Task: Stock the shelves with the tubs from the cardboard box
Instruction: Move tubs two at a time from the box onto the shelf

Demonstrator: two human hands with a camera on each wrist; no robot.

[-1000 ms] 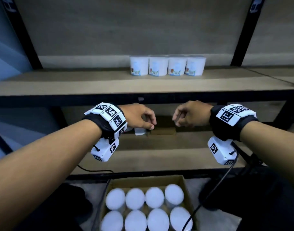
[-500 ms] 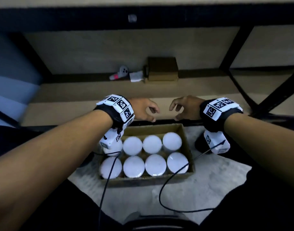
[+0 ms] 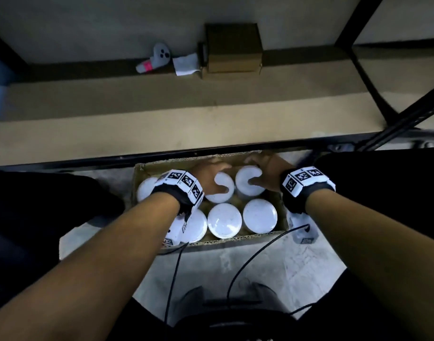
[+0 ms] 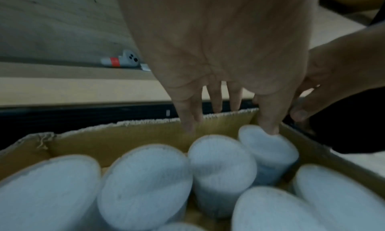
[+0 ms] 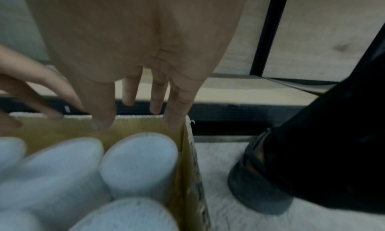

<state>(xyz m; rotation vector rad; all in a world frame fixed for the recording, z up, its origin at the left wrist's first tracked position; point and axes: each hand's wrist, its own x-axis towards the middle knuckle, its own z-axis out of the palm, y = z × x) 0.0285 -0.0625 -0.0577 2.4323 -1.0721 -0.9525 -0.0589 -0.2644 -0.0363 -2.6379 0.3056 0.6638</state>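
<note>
Left hand and right hand reach spread-fingered over back-row tubs. Likely light, smooth; grip sidewall below lid

Both bare forearms reach forward and down, black wrist straps with white marker blocks on each. The left hand and right hand sit side by side at the far end, fingers extended downward, thumbs spread inward.

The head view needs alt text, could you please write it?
Both hands, left and right, reach into a cardboard box of white-lidded tubs, each over a back-row tub. A low shelf lies beyond.
</note>
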